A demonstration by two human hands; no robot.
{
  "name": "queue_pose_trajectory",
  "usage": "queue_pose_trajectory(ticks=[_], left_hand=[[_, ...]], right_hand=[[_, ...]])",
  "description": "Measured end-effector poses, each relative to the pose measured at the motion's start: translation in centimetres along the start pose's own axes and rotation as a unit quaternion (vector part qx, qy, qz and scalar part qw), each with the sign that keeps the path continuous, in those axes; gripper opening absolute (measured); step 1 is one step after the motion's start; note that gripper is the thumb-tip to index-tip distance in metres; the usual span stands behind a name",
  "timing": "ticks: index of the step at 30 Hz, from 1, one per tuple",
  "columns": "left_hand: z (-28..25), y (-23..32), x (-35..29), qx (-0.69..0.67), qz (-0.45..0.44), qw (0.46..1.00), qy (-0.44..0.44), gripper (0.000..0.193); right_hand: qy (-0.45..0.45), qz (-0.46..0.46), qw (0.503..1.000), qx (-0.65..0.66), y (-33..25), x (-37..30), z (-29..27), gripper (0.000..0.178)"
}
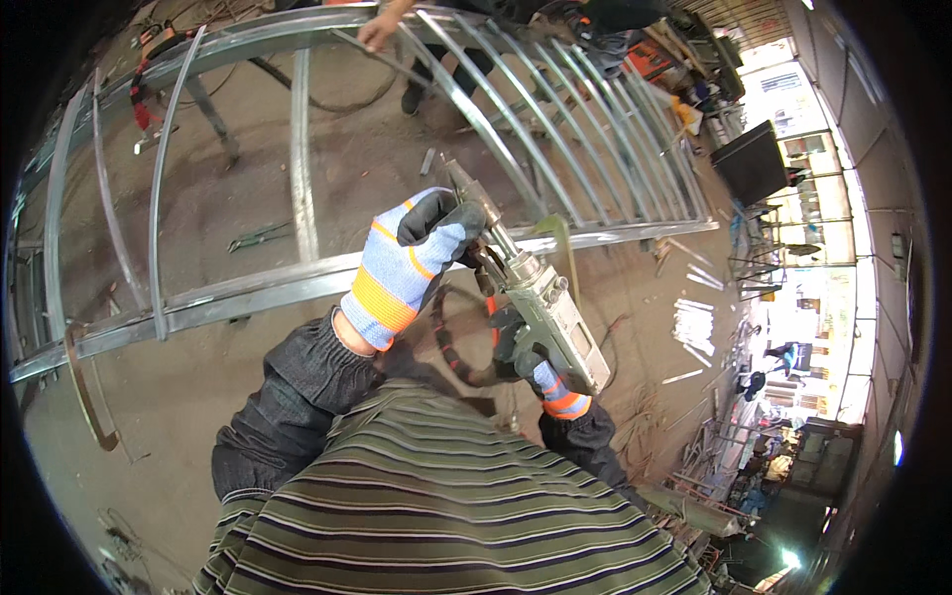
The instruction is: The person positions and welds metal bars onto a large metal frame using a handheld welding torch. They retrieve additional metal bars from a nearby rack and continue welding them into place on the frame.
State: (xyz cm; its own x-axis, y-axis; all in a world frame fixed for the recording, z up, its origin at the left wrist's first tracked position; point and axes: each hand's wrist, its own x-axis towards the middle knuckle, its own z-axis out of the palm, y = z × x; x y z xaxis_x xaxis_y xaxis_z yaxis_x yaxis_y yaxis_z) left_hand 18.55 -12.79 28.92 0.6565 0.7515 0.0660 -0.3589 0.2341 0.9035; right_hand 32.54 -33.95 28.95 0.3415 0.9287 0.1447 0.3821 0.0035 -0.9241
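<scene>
I hold a long grey metal tool [555, 310] in front of my striped shirt. It has a boxy body with knobs on its side and a narrow, tapered nose pointing up and left; its exact kind is unclear. My left hand [426, 243], in a blue and orange glove with black palm, is wrapped round the nose. Lower down, my right hand [540, 367], gloved alike, is closed on the rear of the body, its fingers partly hidden. A black and orange cable [443, 332] loops beneath the tool. Just beyond it is the near rail of a metal frame [258, 290].
Curved bars [481, 109] cross the frame. A metal clamp [89, 392] hangs from its left side; pliers [260, 236] lie on the floor beneath. Another person's hand [378, 32] touches a bar at the far side. Light strips [692, 327] lie on the right floor.
</scene>
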Motion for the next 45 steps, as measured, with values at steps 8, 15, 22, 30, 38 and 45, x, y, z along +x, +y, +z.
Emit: queue_pose_trajectory(ticks=[8,15,22,30,38,45], left_hand=[[6.4,0.3,3.8,-0.126,-0.003,0.983,-0.131,0.039],[8.8,-2.0,3.9,-0.144,-0.041,0.977,-0.155,0.04],[10.0,-1.7,3.9,-0.236,-0.087,0.959,-0.134,0.026],[10.2,-2.7,4.0,-0.178,-0.063,0.977,-0.102,0.024],[11.2,-2.3,3.4,-0.153,-0.045,0.984,-0.082,0.024],[13.0,-2.2,4.6,-0.115,-0.034,0.991,-0.065,0.022]], right_hand=[[0.112,0.097,0.964,0.222,-1.9,2.3,-1.1,0.081],[0.148,0.109,0.937,0.296,-3.0,2.4,-1.3,0.081],[0.163,0.13,0.92,0.332,-2.8,2.6,-1.4,0.074],[0.159,0.125,0.92,0.336,-2.4,2.1,-1.5,0.077],[0.136,0.097,0.9,0.404,-0.9,1.9,-1.7,0.082],[0.17,0.035,0.851,0.495,-1.2,2.9,-1.1,0.074]])
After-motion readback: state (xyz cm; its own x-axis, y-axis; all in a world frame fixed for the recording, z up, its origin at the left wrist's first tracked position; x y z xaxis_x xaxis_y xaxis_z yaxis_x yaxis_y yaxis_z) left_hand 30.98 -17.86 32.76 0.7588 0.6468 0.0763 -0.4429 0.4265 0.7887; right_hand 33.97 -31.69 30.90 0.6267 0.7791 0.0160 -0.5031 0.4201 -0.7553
